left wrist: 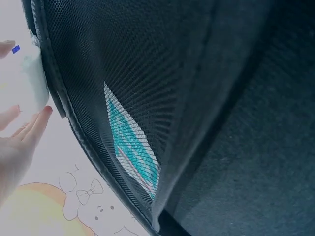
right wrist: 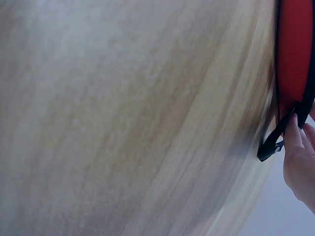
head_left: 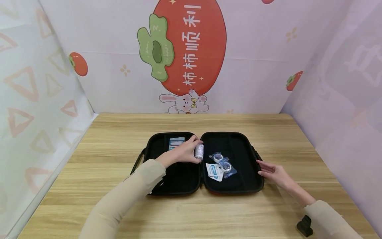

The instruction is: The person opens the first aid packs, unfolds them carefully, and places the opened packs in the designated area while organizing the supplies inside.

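A black-lined zip case [head_left: 238, 142] with a red outer shell [right wrist: 294, 54] lies opened flat on the table. My left hand [head_left: 186, 151] holds a small white wrapped roll [head_left: 199, 151] upright over the hinge between the halves. In the left wrist view that roll [left wrist: 32, 81] shows a blue mark, with fingers around it. My right hand [head_left: 277, 174] pinches the right rim beside the handle [right wrist: 270, 147]. Two tape rolls [head_left: 226, 167] in clear-blue wrappers and some white-and-blue packets [head_left: 214, 171] lie in the right half.
A blue-and-white packet [head_left: 176, 142] sits in the left half, seen behind a mesh pocket [left wrist: 78, 64] in the left wrist view. The case rests on a wooden table [head_left: 191, 215] with printed cloth walls [head_left: 253, 83] behind and beside it. A small black object [head_left: 305, 226] is near the right sleeve.
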The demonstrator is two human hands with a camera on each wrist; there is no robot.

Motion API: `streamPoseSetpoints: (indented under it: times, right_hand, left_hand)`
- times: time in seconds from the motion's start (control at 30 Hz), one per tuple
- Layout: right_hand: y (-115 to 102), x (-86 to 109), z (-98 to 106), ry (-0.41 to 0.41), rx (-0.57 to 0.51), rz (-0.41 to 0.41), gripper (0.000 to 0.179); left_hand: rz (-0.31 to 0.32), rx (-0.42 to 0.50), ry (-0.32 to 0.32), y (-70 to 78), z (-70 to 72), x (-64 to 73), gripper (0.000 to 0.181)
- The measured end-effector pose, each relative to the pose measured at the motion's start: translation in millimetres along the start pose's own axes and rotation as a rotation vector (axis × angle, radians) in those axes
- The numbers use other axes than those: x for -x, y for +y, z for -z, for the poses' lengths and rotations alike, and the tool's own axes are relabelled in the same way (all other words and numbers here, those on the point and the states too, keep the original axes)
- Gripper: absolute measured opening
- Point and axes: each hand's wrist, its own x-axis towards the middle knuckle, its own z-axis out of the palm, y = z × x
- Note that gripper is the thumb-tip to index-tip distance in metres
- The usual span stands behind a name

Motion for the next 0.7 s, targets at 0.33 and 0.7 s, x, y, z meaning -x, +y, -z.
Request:
streamPoseSetpoints:
  times: [0.33, 0.7]
  right_hand:
    - [-1, 0.1, 0, 0.019, 0.044, -0.021, 0.053]
    - [-2, -0.4, 0, 0.025, 0.059, -0.024, 0.053]
  left_hand:
    - [0.026, 0.000, -0.009, -11.9, -1.1, 6.5, 0.060]
    - [0.120, 0.124, 0.006, -16.7, 2.9, 13.8, 0.059]
